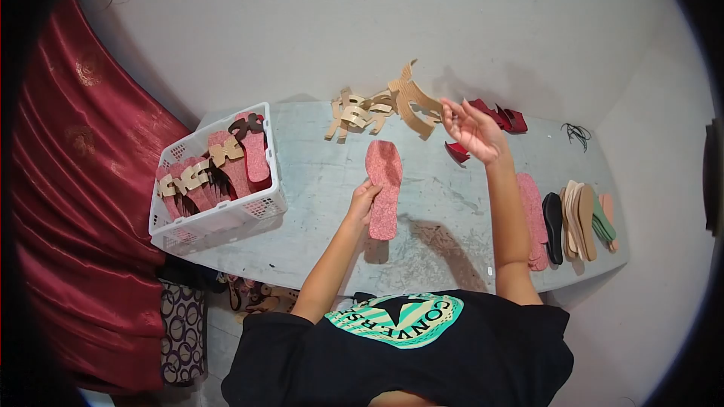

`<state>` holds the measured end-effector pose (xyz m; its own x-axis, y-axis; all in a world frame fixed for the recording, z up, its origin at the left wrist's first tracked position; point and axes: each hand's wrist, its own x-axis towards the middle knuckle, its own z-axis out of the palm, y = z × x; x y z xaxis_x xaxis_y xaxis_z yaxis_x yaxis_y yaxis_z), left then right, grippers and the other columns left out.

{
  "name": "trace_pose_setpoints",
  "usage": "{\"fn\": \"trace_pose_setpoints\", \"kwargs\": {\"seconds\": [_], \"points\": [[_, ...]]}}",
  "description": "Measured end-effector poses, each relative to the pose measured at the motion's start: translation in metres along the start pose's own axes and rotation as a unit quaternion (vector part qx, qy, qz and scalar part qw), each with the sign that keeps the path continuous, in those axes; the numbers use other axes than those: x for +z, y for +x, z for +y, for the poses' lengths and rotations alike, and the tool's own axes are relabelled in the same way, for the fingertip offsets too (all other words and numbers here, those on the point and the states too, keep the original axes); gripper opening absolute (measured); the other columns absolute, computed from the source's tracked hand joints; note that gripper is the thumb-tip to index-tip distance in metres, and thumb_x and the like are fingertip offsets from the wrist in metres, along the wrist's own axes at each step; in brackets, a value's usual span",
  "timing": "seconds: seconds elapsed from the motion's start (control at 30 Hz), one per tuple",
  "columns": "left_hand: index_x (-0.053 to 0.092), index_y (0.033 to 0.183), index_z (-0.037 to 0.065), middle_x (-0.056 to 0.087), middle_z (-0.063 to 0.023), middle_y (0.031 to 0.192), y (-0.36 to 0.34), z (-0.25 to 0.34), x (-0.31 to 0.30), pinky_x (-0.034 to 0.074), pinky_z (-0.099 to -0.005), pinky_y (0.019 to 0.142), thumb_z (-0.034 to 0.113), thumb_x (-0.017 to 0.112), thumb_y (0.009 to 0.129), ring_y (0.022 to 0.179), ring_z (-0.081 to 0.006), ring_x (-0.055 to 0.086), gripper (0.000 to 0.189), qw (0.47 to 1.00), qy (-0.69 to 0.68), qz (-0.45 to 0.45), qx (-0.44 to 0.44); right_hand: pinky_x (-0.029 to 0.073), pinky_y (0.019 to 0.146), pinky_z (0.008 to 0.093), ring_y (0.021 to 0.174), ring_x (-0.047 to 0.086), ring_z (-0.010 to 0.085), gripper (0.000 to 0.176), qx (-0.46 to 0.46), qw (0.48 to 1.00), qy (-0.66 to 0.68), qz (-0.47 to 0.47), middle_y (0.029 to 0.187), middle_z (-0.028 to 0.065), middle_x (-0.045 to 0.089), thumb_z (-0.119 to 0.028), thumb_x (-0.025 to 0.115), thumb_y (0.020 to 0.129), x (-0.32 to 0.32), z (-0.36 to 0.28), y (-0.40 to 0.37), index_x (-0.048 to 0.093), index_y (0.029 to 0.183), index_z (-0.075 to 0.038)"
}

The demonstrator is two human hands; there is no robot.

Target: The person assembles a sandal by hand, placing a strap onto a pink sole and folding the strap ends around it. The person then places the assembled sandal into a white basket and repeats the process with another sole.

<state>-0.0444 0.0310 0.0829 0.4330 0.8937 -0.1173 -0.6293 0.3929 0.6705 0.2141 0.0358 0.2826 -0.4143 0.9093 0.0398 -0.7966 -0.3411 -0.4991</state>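
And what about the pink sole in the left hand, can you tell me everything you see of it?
The pink sole is long, flat and speckled, perhaps foam. Its far end is broad and rounded, its middle slimmer, its near end blunter. A darker patch, maybe a shadow, crosses the far part. No strap shows on it. The left hand grips it by its left edge, seemingly holding it above the pale table.

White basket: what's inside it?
The white basket holds several pink soles, some with beige straps; the rightmost has a dark strap. Anything beneath the soles is covered and cannot be seen.
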Motion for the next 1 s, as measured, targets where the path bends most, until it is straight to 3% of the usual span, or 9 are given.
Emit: {"fn": "trace_pose_setpoints", "kwargs": {"seconds": [0.07,0.2,0.43,0.5,0.53,0.6,0.7,0.8,1.0], "points": [[0.05,0.115,-0.002,0.063,-0.0126,0.098,-0.004,0.003,0.014,0.055,-0.0325,0.071,0.008,0.052,0.089,0.082,-0.0196,0.064,0.028,1.0,0.005,-0.005,0.007,0.048,0.087,0.031,0.098,0.053,0.0229,0.048,0.022,0.996,0.062,-0.054,0.106,0.0154,0.052,-0.019,0.048,0.094,-0.014,0.015,-0.02,0.033,0.128,0.011],[0.049,0.117,-0.002,0.063,-0.0126,0.1,-0.015,0.0,0.028,0.056,-0.0305,0.071,0.008,0.053,0.089,0.083,-0.0177,0.065,0.03,0.998,0.021,-0.057,-0.027,0.047,0.088,0.032,0.098,0.053,0.0237,0.048,0.049,0.989,0.132,-0.044,0.107,0.0162,0.052,-0.019,0.048,0.093,-0.066,0.05,-0.051,0.032,0.129,0.01],[0.046,0.12,-0.002,0.061,-0.0135,0.105,-0.036,-0.012,0.028,0.056,-0.0312,0.076,0.007,0.054,0.088,0.088,-0.0187,0.065,0.035,0.992,0.005,-0.086,-0.096,0.049,0.088,0.0341,0.094,0.056,0.0235,0.042,0.025,0.981,0.155,0.116,0.103,0.0159,0.055,-0.016,0.05,0.092,-0.129,0.084,-0.107,0.038,0.123,0.011],[0.045,0.122,-0.003,0.061,-0.0133,0.107,-0.043,-0.011,0.028,0.055,-0.031,0.078,0.006,0.055,0.086,0.09,-0.0184,0.064,0.038,0.985,0.0,-0.121,-0.122,0.049,0.082,0.0294,0.084,0.058,0.0173,0.037,-0.001,0.985,-0.013,0.175,0.094,0.0097,0.058,-0.018,0.056,0.09,-0.133,0.085,-0.116,0.048,0.115,0.008],[0.045,0.122,-0.003,0.061,-0.0133,0.107,-0.046,-0.011,0.031,0.055,-0.031,0.078,0.006,0.055,0.086,0.09,-0.0184,0.064,0.038,0.985,0.001,-0.12,-0.126,0.049,0.082,0.0294,0.084,0.058,0.0173,0.037,-0.003,0.984,-0.01,0.177,0.094,0.0097,0.058,-0.018,0.056,0.09,-0.135,0.087,-0.117,0.048,0.115,0.008],[0.045,0.122,-0.003,0.06,-0.0132,0.109,-0.05,-0.011,0.035,0.054,-0.0303,0.08,0.005,0.057,0.085,0.092,-0.0182,0.064,0.041,0.977,0.024,-0.138,-0.162,0.046,0.073,0.0236,0.075,0.055,0.0106,0.027,-0.043,0.906,-0.339,0.25,0.084,0.0029,0.059,-0.021,0.06,0.088,-0.135,0.088,-0.116,0.057,0.103,0.001],[0.045,0.123,-0.004,0.06,-0.013,0.111,-0.055,-0.014,0.036,0.053,-0.0293,0.081,0.005,0.058,0.084,0.093,-0.018,0.063,0.042,0.96,0.019,-0.168,-0.225,0.041,0.068,0.0198,0.074,0.052,0.0064,0.019,-0.117,0.843,-0.474,0.225,0.08,0.0001,0.058,-0.023,0.06,0.088,-0.131,0.094,-0.112,0.059,0.093,-0.005],[0.046,0.122,-0.004,0.06,-0.0128,0.111,-0.061,-0.02,0.039,0.053,-0.029,0.08,0.006,0.058,0.084,0.094,-0.0175,0.063,0.041,0.963,0.046,-0.152,-0.219,0.041,0.067,0.0205,0.074,0.053,0.0061,0.017,-0.049,0.808,-0.558,0.186,0.08,0.0005,0.059,-0.023,0.057,0.089,-0.144,0.102,-0.108,0.057,0.092,-0.006],[0.048,0.12,-0.004,0.061,-0.0124,0.109,-0.072,-0.019,0.035,0.053,-0.0291,0.08,0.006,0.058,0.085,0.092,-0.0174,0.063,0.038,0.982,0.052,-0.094,-0.156,0.04,0.062,0.021,0.071,0.054,0.0055,0.019,-0.055,0.834,-0.488,0.252,0.078,-0.0012,0.06,-0.025,0.056,0.089,-0.132,0.123,-0.117,0.053,0.092,-0.007]]}}
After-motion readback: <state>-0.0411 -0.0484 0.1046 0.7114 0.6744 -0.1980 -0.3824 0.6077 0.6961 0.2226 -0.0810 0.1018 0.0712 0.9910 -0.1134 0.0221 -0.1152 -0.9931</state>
